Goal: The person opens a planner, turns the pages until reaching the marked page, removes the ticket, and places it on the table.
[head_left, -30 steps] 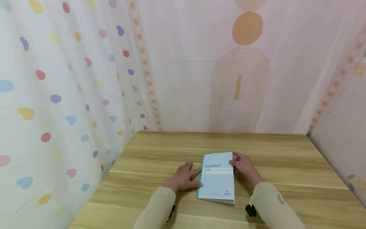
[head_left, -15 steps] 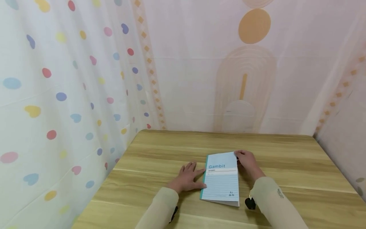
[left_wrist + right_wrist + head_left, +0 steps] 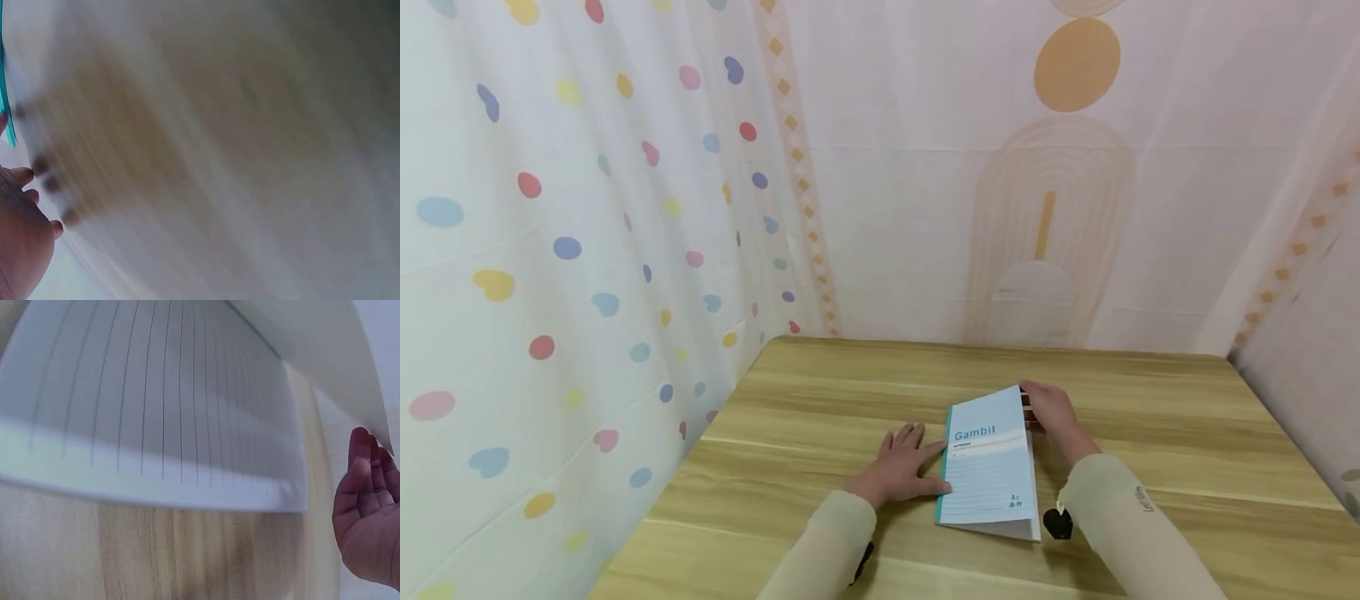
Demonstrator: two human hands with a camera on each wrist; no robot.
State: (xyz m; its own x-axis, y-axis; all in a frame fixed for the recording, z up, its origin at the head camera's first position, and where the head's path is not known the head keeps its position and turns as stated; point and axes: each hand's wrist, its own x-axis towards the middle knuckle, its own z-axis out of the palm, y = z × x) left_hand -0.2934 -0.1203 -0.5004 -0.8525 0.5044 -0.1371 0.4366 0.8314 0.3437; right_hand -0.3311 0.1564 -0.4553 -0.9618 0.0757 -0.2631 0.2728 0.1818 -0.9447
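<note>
One notebook [image 3: 985, 475] lies on the table [image 3: 820, 392], set back from the far edge and roughly midway between the left and right edges. Its long axis runs away from the person, top toward the far edge and leaning slightly right, with the teal spine [image 3: 943, 467] to the left. The thin, pale-blue cover [image 3: 985, 412], printed "Gambit", tilts up along its right side above a white page [image 3: 162, 394] ruled with dark lines. The right hand [image 3: 1054, 412] pinches its far right corner; the left hand [image 3: 897, 475] is spread wide, thumb and forefinger touching the spine side. Two cream sleeves [image 3: 1142, 533] have two black objects [image 3: 1057, 524] at the wrists. The table is wood-grained with rounded far corners; beyond hang pale, dotted and arch-patterned curtains [image 3: 902, 208].
</note>
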